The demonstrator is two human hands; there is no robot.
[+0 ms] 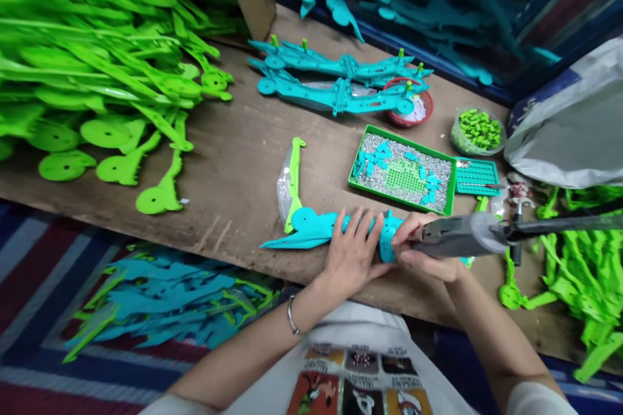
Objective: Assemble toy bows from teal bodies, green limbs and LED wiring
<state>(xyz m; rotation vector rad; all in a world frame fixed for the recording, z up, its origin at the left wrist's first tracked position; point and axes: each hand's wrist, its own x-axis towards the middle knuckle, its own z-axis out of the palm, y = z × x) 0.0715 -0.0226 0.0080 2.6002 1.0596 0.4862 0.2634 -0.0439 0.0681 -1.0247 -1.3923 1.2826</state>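
Observation:
A long turquoise plastic part (311,228) lies along the near edge of the table. My left hand (354,249) holds it down, fingers laid over its top and thumb on the near side. My right hand (428,259) is closed around a grey electric screwdriver (457,235) at the part's right portion; the tool's tip is hidden by the fingers. Beyond the left end of the part sits a lime green arm-shaped piece (294,185) with a clear plastic blade. A green tray (354,175) with silvery screws and small turquoise pieces stands just past my hands.
Lime green parts (111,78) are heaped at left, more (579,266) at right. Two turquoise assemblies (335,87) lie behind, against a red basket (428,113). A bowl (479,130) of green bits, a small teal tray (474,175) and a blue crate (413,32) stand farther back.

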